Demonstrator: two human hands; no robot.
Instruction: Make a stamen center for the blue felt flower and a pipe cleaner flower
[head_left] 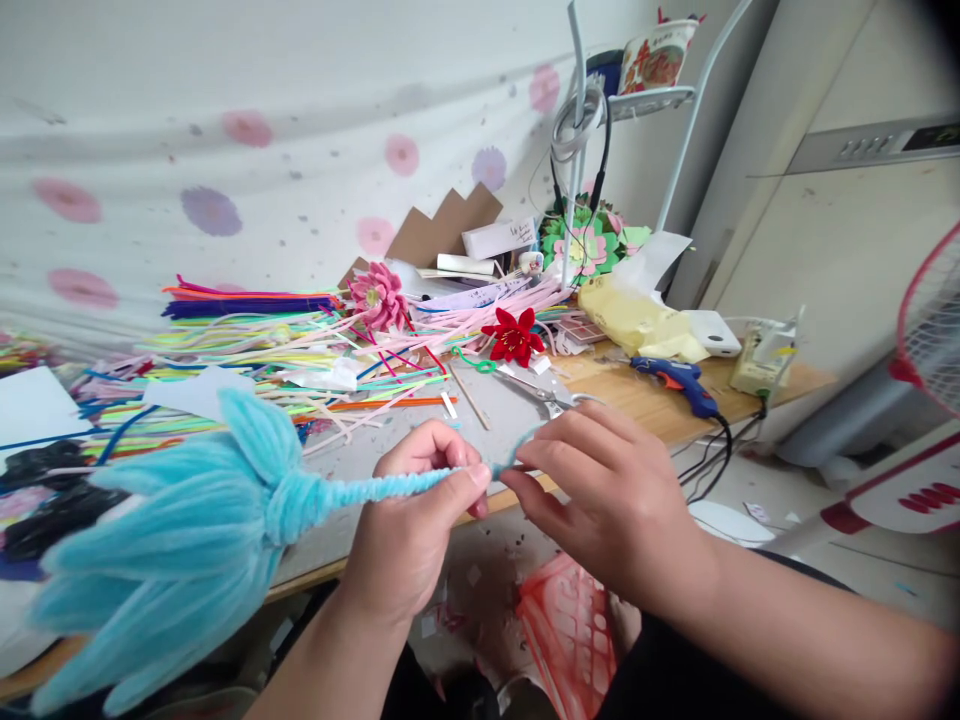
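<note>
A large light-blue flower [180, 530] of fuzzy pipe cleaners hangs sideways at the left, its petals pointing left. Its wrapped stem [390, 486] runs right into my left hand [420, 520], which is closed round it with the thumb on top. Close to the stem's far end, my right hand [607, 490] pinches a thin blue pipe cleaner [517, 447] between thumb and fingers. Part of that strand is hidden behind the right fingers. Both hands are near the table's front edge.
Many coloured pipe cleaners [247, 345] cover the table's left side. Behind my hands lie scissors [536, 390], a red flower [514, 337] and a pink flower [377, 297]. A blue glue gun [679, 382] rests at the right, its cord hanging down. A fan [934, 310] stands far right.
</note>
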